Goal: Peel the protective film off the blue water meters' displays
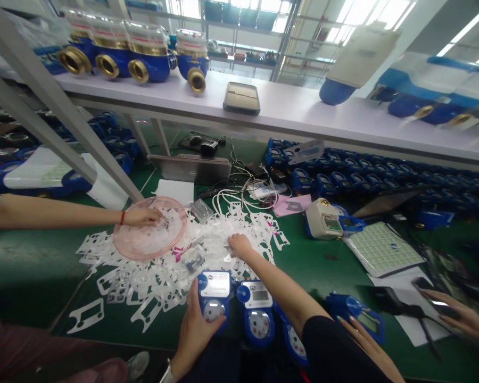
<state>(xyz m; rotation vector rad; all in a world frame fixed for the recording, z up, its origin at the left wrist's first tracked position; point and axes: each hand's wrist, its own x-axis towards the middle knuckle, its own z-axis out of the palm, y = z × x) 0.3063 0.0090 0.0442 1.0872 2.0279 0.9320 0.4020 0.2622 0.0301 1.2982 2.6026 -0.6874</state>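
Note:
My left hand (pixel 199 322) is wrapped around a blue water meter (pixel 214 284) with a white label face and a round dial, at the bench's front edge. My right hand (pixel 240 246) reaches across to a heap of white plastic cut-out pieces (pixel 213 239). Its fingers are curled together at the heap, and what they pinch is too small to make out. Right of the held meter stands another blue meter (pixel 259 314) with a small grey display. A third meter (pixel 295 343) is partly covered by my right forearm.
At left, another person's hand (pixel 146 216) is inside a pink round tray (pixel 117 242). Right, a co-worker's hand (pixel 449 311) holds a dark device; another hand (pixel 361 335) touches a blue meter (pixel 355 314). A shelf (pixel 287 109) with brass-ported meters (pixel 149 58) crosses above.

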